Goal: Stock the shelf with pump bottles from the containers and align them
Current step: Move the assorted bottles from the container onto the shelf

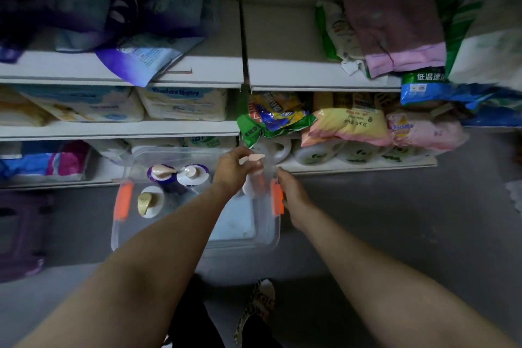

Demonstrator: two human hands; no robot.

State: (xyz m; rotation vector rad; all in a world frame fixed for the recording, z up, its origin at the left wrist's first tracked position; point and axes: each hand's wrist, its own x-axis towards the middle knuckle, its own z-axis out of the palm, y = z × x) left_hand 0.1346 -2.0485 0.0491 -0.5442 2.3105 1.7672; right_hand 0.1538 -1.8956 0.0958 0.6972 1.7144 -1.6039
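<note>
A clear plastic container [262, 237] with orange latches sits on the floor below me. My left hand [233, 171] grips a white pump bottle with a pink pump head [255, 178] at the container's far right corner. Three more pump bottles stand at the far left of the container: a purple one [161, 174], a white one with a pink pump [193, 175] and a white one with a yellowish pump [149, 201]. My right hand [291, 192] rests against the container's right rim by the orange latch [277, 197]; how its fingers lie is unclear.
Shelves [319, 75] rise ahead, loaded with bagged goods, diaper packs and white jugs [313, 154] on the bottom right shelf. A purple stool [22, 234] stands at the left on the grey floor. My patterned shoe [257, 311] is below the container.
</note>
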